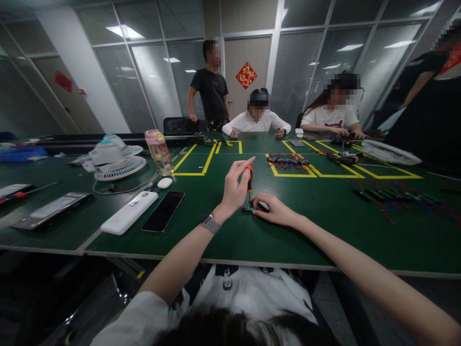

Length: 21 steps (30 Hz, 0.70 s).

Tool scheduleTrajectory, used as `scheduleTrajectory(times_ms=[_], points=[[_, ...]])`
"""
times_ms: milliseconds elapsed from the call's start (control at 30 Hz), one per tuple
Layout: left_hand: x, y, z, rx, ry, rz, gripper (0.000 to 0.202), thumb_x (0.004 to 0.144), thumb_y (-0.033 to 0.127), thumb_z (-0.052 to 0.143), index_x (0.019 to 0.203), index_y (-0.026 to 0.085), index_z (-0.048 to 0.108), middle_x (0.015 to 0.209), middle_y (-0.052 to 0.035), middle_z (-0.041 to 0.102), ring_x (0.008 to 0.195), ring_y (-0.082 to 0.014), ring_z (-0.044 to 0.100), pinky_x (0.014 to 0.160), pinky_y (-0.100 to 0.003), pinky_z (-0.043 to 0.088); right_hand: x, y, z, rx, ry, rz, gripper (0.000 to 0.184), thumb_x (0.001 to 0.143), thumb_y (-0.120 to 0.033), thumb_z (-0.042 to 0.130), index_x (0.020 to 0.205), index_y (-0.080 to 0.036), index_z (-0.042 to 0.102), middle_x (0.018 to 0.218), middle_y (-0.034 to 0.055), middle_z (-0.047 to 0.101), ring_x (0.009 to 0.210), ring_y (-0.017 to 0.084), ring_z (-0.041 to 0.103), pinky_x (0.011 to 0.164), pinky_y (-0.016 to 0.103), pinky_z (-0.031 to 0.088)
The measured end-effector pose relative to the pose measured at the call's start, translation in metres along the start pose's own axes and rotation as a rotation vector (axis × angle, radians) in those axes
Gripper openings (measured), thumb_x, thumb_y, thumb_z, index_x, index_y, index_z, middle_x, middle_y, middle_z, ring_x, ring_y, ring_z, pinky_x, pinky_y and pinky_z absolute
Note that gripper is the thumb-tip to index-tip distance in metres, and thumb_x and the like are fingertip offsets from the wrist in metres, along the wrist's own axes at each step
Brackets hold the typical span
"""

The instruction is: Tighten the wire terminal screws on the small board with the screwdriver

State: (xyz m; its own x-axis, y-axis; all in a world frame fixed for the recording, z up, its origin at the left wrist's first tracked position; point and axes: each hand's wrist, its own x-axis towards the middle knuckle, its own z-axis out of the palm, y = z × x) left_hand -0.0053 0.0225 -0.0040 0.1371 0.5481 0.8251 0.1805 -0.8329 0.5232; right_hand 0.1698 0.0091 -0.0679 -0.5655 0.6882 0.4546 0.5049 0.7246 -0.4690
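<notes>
My left hand (236, 185) is closed on an upright screwdriver (249, 181) with an orange and black handle, its fingers partly straight along the top. The thin shaft points down at a small green circuit board (247, 209) lying on the table. My right hand (272, 209) rests on the tabletop, its fingertips gripping the board's right end. A dark rounded object with a pale edge (263, 206) shows by the right hand's fingers; its kind is unclear. Whether the screwdriver tip touches a screw is too small to tell.
On the green table (223, 240) lie a black phone (163, 211), a white power bank (129, 212) and a white case (164, 183). A bottle (160, 156) and fan (117, 161) stand left. Wired boards (288, 162) lie ahead, more (406, 194) right. Several people are across the table.
</notes>
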Motion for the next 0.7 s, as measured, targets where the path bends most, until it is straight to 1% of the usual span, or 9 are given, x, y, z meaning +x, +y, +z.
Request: scheduleTrajectory(times_ms=[67, 167, 267, 333, 433, 500, 567, 633, 700], points=[[0.0001, -0.0008, 0.0005, -0.025, 0.005, -0.012, 0.032, 0.098, 0.021, 0.040, 0.122, 0.022, 0.060, 0.106, -0.0054, 0.064, 0.098, -0.0146, 0.060, 0.088, -0.030, 0.047, 0.0002, -0.0001, 0.0001, -0.003, -0.003, 0.007, 0.006, 0.084, -0.020, 0.063, 0.082, -0.020, 0.058, 0.103, 0.0093, 0.067, 0.097, 0.024, 0.064, 0.087, 0.038, 0.050], [0.0005, 0.0003, 0.0009, -0.018, 0.031, -0.017, 0.026, 0.095, 0.021, 0.048, 0.117, 0.021, 0.062, 0.100, -0.0044, 0.066, 0.089, -0.0137, 0.061, 0.083, -0.029, 0.048, 0.0001, 0.0000, 0.0004, -0.001, -0.007, 0.011, 0.006, 0.084, -0.020, 0.063, 0.081, -0.020, 0.057, 0.102, 0.0090, 0.067, 0.097, 0.024, 0.064, 0.087, 0.038, 0.050], [0.0009, 0.0030, 0.0005, 0.043, 0.054, 0.008, 0.019, 0.090, 0.021, 0.058, 0.108, 0.020, 0.066, 0.092, -0.0025, 0.063, 0.083, -0.0132, 0.059, 0.080, -0.027, 0.048, -0.0003, 0.0003, 0.0005, 0.003, -0.006, 0.009, 0.006, 0.084, -0.020, 0.063, 0.081, -0.020, 0.057, 0.101, 0.0085, 0.067, 0.097, 0.023, 0.064, 0.088, 0.038, 0.050], [0.0009, 0.0041, -0.0001, 0.083, 0.058, 0.008, 0.017, 0.089, 0.024, 0.061, 0.103, 0.021, 0.068, 0.089, -0.0019, 0.060, 0.083, -0.0134, 0.057, 0.080, -0.027, 0.047, -0.0003, 0.0004, 0.0004, 0.007, -0.006, 0.006, 0.006, 0.084, -0.019, 0.063, 0.082, -0.020, 0.058, 0.102, 0.0083, 0.067, 0.097, 0.023, 0.064, 0.087, 0.038, 0.050], [0.0004, 0.0035, -0.0008, 0.064, 0.022, -0.004, 0.022, 0.093, 0.026, 0.053, 0.111, 0.022, 0.066, 0.099, -0.0042, 0.060, 0.091, -0.0146, 0.059, 0.084, -0.028, 0.048, -0.0002, -0.0001, 0.0000, 0.008, -0.006, 0.005, 0.005, 0.084, -0.019, 0.063, 0.083, -0.020, 0.058, 0.103, 0.0086, 0.067, 0.097, 0.023, 0.064, 0.087, 0.038, 0.050], [-0.0001, 0.0020, -0.0009, 0.015, -0.011, -0.003, 0.029, 0.097, 0.023, 0.043, 0.119, 0.022, 0.062, 0.108, -0.0060, 0.063, 0.100, -0.0155, 0.060, 0.089, -0.030, 0.047, -0.0001, -0.0004, -0.0004, 0.004, -0.009, 0.004, 0.005, 0.084, -0.019, 0.063, 0.083, -0.020, 0.058, 0.103, 0.0088, 0.067, 0.097, 0.023, 0.064, 0.087, 0.038, 0.050], [-0.0004, 0.0007, -0.0006, -0.022, -0.026, -0.007, 0.033, 0.099, 0.022, 0.037, 0.123, 0.022, 0.059, 0.113, -0.0065, 0.065, 0.105, -0.0161, 0.060, 0.093, -0.033, 0.046, 0.0000, -0.0005, -0.0006, 0.000, -0.009, -0.001, 0.005, 0.084, -0.019, 0.063, 0.083, -0.020, 0.058, 0.103, 0.0087, 0.067, 0.097, 0.023, 0.064, 0.087, 0.038, 0.050], [-0.0002, 0.0004, -0.0001, -0.031, -0.013, -0.022, 0.032, 0.099, 0.022, 0.038, 0.123, 0.023, 0.059, 0.113, -0.0062, 0.066, 0.104, -0.0164, 0.061, 0.092, -0.034, 0.047, -0.0001, -0.0003, -0.0005, 0.000, -0.007, -0.006, 0.005, 0.084, -0.019, 0.063, 0.083, -0.020, 0.058, 0.102, 0.0084, 0.067, 0.096, 0.023, 0.064, 0.087, 0.038, 0.050], [0.0003, 0.0014, 0.0003, -0.013, 0.017, -0.026, 0.028, 0.096, 0.023, 0.045, 0.119, 0.023, 0.062, 0.107, -0.0055, 0.068, 0.097, -0.0159, 0.063, 0.087, -0.032, 0.049, -0.0002, 0.0001, -0.0004, 0.002, -0.006, -0.007, 0.005, 0.084, -0.019, 0.063, 0.083, -0.020, 0.058, 0.102, 0.0083, 0.067, 0.096, 0.023, 0.064, 0.087, 0.038, 0.050]])
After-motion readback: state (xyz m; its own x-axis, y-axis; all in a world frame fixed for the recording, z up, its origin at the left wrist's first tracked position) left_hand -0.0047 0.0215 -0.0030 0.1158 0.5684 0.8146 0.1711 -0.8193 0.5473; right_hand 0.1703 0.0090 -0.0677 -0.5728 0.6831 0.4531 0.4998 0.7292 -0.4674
